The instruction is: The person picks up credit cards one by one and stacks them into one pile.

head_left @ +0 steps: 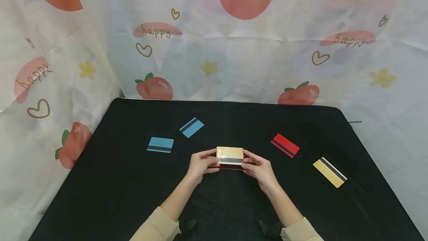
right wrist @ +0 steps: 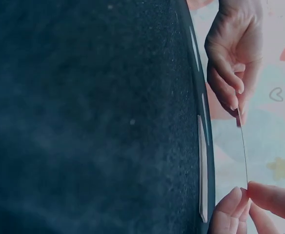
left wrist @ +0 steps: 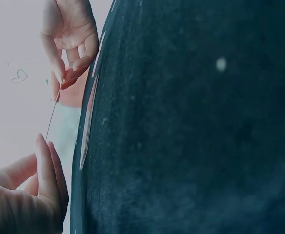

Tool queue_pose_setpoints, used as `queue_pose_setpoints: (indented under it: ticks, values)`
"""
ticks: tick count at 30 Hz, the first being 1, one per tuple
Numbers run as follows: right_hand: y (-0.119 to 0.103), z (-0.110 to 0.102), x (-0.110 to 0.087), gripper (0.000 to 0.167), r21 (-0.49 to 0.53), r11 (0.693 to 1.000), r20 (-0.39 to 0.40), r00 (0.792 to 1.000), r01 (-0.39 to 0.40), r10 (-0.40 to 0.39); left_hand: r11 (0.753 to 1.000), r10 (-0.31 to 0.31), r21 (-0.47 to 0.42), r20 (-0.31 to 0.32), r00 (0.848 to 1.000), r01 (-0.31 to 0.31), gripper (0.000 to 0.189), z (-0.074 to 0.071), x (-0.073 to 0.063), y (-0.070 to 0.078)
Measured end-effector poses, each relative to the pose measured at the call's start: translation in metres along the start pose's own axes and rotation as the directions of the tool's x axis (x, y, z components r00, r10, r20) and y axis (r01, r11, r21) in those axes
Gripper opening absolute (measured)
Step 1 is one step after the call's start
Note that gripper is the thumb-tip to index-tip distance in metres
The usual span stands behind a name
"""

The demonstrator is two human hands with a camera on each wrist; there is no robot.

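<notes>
A gold card [head_left: 229, 152] with a grey stripe spans both hands. My left hand [head_left: 200, 165] pinches its left end, and my right hand [head_left: 262, 172] pinches the right end. Seen edge-on in the right wrist view, the card [right wrist: 244, 146] is raised off the table. Just under it, a dark red strip of another card [head_left: 230, 167] shows in the head view; the rest is hidden by the gold card. The right wrist view shows a thin stack of cards [right wrist: 203, 170] lying flat on the tabletop below the hands.
Two blue cards [head_left: 160, 144] [head_left: 191, 127] lie at the back left of the black table [head_left: 100, 181]. Toward the right are a red card [head_left: 285, 145] and another gold card [head_left: 330, 173], both tilted. A patterned curtain [head_left: 234, 55] hangs behind the table and along its sides.
</notes>
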State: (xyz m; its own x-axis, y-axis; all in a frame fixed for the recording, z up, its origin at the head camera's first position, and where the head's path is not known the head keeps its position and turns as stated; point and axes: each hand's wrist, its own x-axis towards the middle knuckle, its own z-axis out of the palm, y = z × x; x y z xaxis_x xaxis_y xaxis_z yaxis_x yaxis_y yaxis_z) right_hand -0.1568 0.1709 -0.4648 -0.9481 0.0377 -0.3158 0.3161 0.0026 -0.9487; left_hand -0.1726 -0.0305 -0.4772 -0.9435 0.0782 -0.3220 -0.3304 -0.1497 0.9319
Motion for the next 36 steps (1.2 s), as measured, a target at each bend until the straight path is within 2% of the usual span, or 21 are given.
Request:
queue_pose_setpoints:
  ticks: [7,17,26,36]
  values:
    - [0.002,-0.007,0.001,0.052,-0.039,0.998,-0.025,0.999,-0.047,0.046,1.000,-0.007,0.017,0.031,0.999,0.006,0.040,0.005,0.000,-0.005]
    - [0.003,-0.009,0.002,0.050,-0.070,0.994,-0.017,0.996,-0.088,0.087,0.999,-0.041,0.022,0.020,0.999,0.040,0.041,0.008,0.002,-0.009]
    - [0.002,-0.010,0.001,0.049,-0.098,0.991,-0.006,0.995,-0.096,0.096,0.996,-0.064,0.058,0.020,0.998,0.062,0.041,0.007,0.003,-0.011]
    - [0.003,-0.011,0.002,0.049,-0.120,0.989,0.004,0.996,-0.091,0.092,0.994,-0.046,0.104,0.033,0.998,0.042,0.041,0.008,0.005,-0.011]
